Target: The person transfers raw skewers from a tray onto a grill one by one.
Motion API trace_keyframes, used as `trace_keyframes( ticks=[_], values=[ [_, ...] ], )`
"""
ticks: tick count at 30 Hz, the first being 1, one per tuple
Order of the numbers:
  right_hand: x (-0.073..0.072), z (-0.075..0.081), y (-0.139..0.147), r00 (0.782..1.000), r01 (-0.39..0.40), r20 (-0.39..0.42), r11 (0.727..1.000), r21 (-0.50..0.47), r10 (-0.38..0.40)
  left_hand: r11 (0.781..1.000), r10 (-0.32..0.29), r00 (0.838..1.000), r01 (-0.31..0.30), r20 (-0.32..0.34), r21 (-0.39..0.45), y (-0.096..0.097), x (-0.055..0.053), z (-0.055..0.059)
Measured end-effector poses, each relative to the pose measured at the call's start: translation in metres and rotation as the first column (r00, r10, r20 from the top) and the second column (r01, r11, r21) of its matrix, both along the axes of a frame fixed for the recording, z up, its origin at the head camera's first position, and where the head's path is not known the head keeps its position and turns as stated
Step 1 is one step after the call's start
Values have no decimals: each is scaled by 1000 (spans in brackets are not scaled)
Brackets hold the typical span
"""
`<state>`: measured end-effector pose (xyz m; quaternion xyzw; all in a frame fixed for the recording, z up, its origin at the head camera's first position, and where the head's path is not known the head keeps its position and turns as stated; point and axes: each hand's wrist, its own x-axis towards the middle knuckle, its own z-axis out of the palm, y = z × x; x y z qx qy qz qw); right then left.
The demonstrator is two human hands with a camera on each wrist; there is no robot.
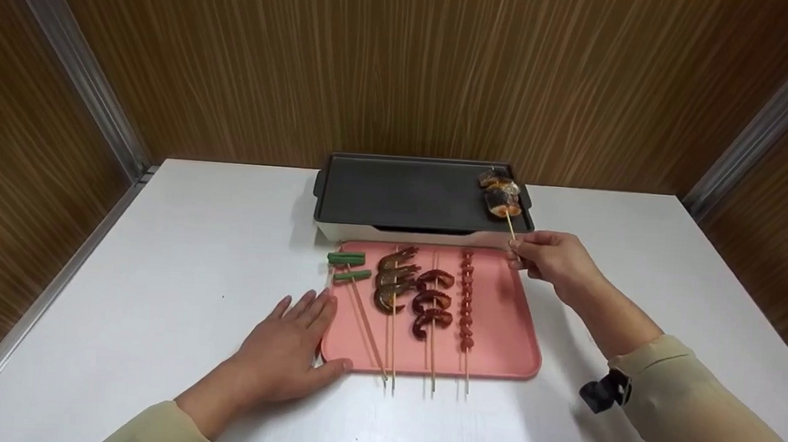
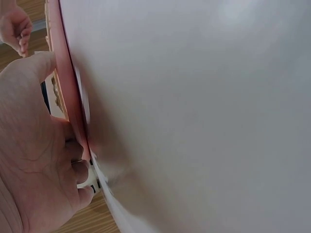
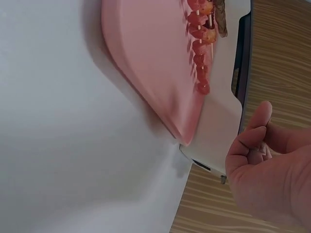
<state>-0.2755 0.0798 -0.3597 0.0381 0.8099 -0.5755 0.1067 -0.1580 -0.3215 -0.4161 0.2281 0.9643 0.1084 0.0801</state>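
A white worktop (image 1: 226, 237) fills the lower part of the head view, its sheen catching pale light near the front and soft shadows falling beside both arms. It is walled in by brown wood-grain panels: a back wall (image 1: 376, 74), a left wall (image 1: 22, 84) and a right wall (image 1: 786, 165), with grey metal strips (image 1: 76, 53) running down the corners. Against the back stands a grill (image 1: 382, 192) with a black plate on a white base, and just in front of it lies a pink tray (image 1: 506, 347), flat on the white surface. The right hand (image 1: 561, 264) has its grip pinching the stick of a skewer of browned chunks (image 1: 503, 199), which is at the right end of the black plate; whether the chunks touch it cannot be told. The left hand (image 1: 284, 352) has its grip spread, fingers at the tray's left edge and thumb by the near rim. Across the tray, from left to right, lie green skewers (image 1: 346, 259), a shrimp skewer (image 1: 393, 280), a skewer of curled dark-red pieces (image 1: 433, 300) and a skewer of small red pieces (image 1: 466, 302), several stick ends overhanging the near rim.
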Motion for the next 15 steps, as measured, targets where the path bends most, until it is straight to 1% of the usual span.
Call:
trace_keyframes(
  ticks=[9, 15],
  values=[
    [-2, -4, 0, 998, 18, 57, 999, 37, -20, 1000, -2, 1000, 2, -2, -10, 0, 0, -1],
    [-2, -7, 0, 998, 19, 56, 999, 45, -21, 1000, -2, 1000, 2, -4, -4, 0, 0, 0]
  ],
)
